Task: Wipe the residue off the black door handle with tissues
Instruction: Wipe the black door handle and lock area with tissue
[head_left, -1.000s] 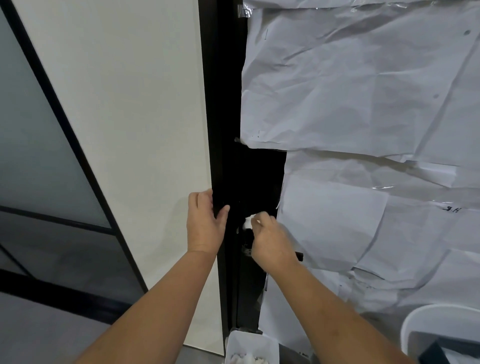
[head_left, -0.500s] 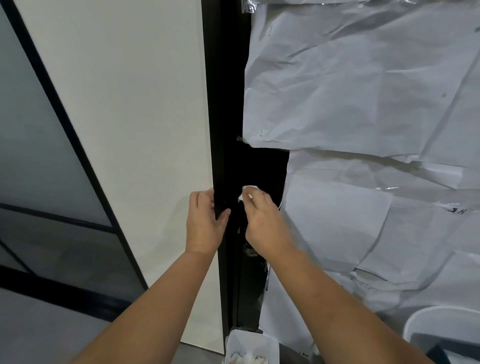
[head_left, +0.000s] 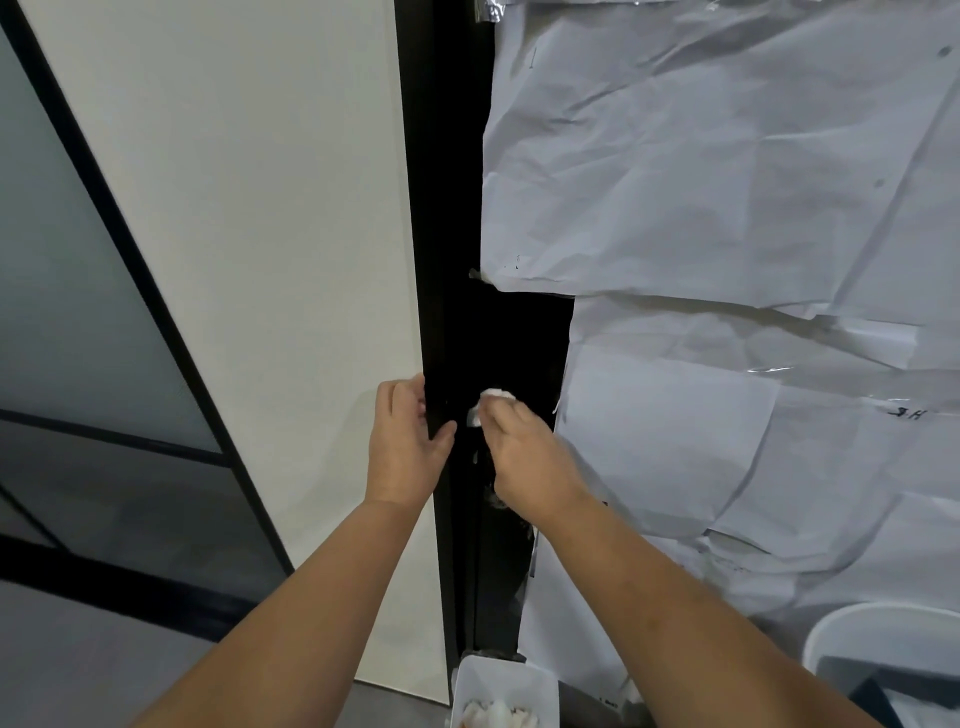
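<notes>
Head view: right hand (head_left: 524, 462) fingers pinched around white tissue (head_left: 491, 402), pressing it on the black door (head_left: 511, 343), handle hidden | left hand (head_left: 408, 447) just left, fingers curled gripping door edge | tissue sits at right fingertips

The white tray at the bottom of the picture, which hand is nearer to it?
Neither clearly. Both are well above the white tray: the left hand grips the black door edge up and to its left; the right hand, pressing a tissue, sits almost straight above.
</notes>
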